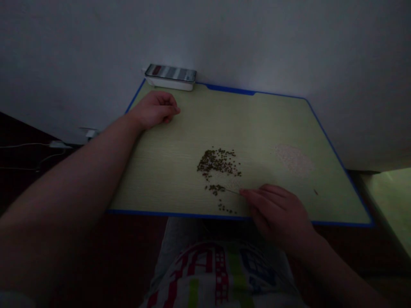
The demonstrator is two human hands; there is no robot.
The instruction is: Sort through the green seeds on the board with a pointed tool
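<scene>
Head view: right hand (pixel 276 211) is pinching a thin pale sliver (pixel 233 191), maybe a needle or toothpick, fingers narrow on it, tip pointing left and touching the middle clump of dark seeds (pixel 213 189). Main dark seed pile (pixel 218 163) is lying just beyond that clump, long axis running left-right across the desk (pixel 272 115). A small third clump (pixel 224 208) is sitting near the front edge. Right hand is clearly nearer all three. Left hand (pixel 154 110) is resting well apart toward the far left corner, loosely curled, holding nothing visible. Counts: two hands, one sliver, three dark groups, seeds too small to count, one pale grain heap (pixel 293 159) off right, one stray speck (pixel 316 192), one phone (pixel 170 72) lying on a white box (pixel 170 84) at the far corner.
</scene>
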